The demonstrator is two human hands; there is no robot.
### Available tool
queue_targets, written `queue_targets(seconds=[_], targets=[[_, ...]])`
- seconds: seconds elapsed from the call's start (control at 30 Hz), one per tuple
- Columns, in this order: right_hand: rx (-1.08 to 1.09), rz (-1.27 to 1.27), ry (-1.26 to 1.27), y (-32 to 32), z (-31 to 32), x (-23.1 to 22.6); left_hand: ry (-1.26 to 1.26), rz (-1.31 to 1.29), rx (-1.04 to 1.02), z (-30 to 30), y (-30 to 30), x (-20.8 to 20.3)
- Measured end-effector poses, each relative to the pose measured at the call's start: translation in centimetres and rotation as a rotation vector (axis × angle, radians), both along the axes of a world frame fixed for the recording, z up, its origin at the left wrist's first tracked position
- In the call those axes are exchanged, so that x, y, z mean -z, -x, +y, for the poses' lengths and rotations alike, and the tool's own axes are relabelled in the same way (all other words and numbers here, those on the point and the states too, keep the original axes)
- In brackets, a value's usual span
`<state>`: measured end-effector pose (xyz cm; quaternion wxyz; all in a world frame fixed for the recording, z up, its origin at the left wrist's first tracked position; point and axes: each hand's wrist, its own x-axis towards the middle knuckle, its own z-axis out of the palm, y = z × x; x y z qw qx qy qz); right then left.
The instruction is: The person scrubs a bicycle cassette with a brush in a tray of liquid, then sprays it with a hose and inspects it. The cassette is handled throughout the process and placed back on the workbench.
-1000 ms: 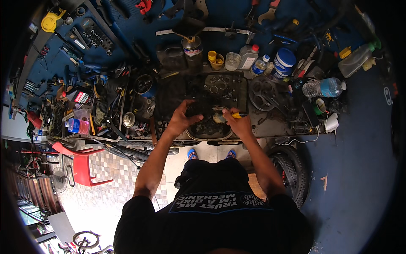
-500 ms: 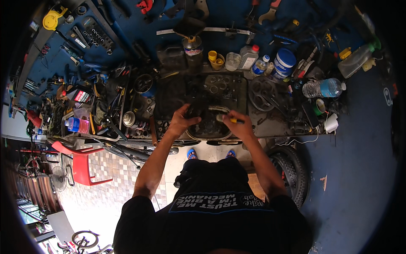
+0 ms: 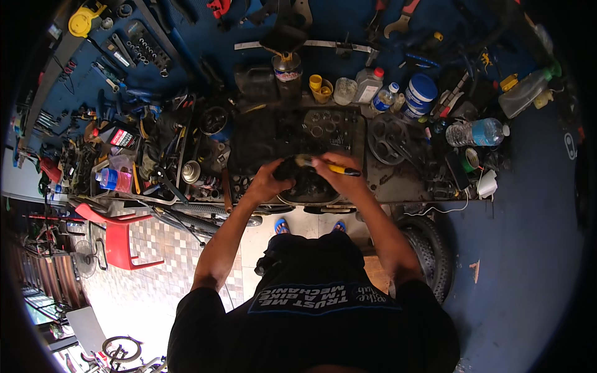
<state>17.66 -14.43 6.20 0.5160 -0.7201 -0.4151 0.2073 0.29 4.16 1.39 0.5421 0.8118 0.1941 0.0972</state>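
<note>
Yellow-handled brush with a black end and pale bristles point(image 3: 343, 170) sits in the right hand point(image 3: 339, 180), fingers closed round it near the bristles. The left hand point(image 3: 268, 181) curls part-open about a dark, shadowed part point(image 3: 288, 168), its shape unclear. Both are above a dark, pale-rimmed tray point(image 3: 298, 204). Half a second ago the bristles were farther right; now they are beside the part.

Blue wall point(image 3: 516, 248) at right. Red chair point(image 3: 118, 245) on checkered tile floor point(image 3: 180, 248), lower left. Bright glare point(image 3: 146, 304) below chair.
</note>
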Motion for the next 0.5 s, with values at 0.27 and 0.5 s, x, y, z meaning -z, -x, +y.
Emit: queue_targets(seconds=[0.27,0.5], targets=[[0.017,-0.070,0.057,-0.7,-1.1,-0.1,0.103,0.073,0.025,-0.6,-0.1,-1.8],[0.034,-0.021,-0.150,0.2,0.0,1.4,0.119,0.061,0.034,-0.6,-0.9,-2.3]])
